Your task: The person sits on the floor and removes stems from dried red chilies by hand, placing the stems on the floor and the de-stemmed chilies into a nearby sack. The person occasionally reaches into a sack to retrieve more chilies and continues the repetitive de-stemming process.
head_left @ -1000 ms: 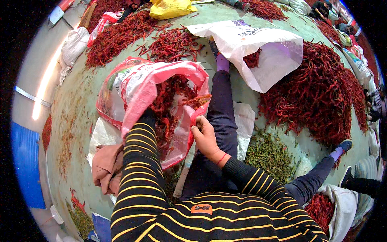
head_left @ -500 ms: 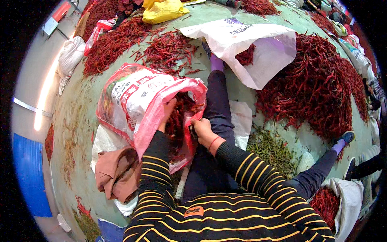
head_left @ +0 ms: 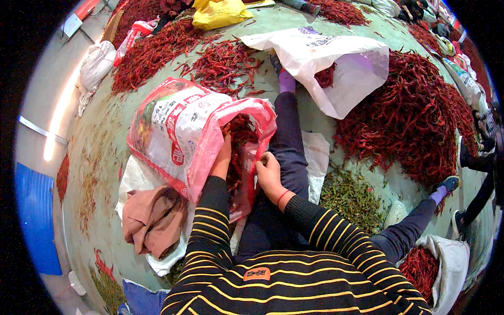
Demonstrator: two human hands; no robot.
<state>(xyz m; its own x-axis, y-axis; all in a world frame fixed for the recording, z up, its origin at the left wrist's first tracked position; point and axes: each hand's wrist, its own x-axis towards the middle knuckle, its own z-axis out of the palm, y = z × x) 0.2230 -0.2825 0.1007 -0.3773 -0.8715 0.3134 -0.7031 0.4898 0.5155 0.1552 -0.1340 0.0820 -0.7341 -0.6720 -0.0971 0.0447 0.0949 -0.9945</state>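
A woven plastic sack [head_left: 176, 118], white with red and pink edges, lies tilted across my left leg with its mouth toward me. Dried red chilies [head_left: 242, 131] show inside. My left hand [head_left: 222, 157] reaches into the mouth along its left side; its fingertips are hidden among the chilies and the sack wall. On the opposite side, my right hand [head_left: 270, 176] is closed, thumb and fingers pinching the pink rim. My legs are spread on the floor on either side of a heap of greenish stems [head_left: 353, 202].
A large heap of red chilies [head_left: 415, 115] lies to the right, beside an open white sack [head_left: 357, 84] over my left foot. Brown cloth [head_left: 155, 219] sits at my left. More chilies [head_left: 223, 65] and a yellow bag [head_left: 218, 14] lie ahead. Another person's leg [head_left: 480, 202] shows at right.
My right hand has shifted slightly up along the sack's rim. My left hand stays in the mouth. At the right edge, the other person's legs have moved and a second shoe shows.
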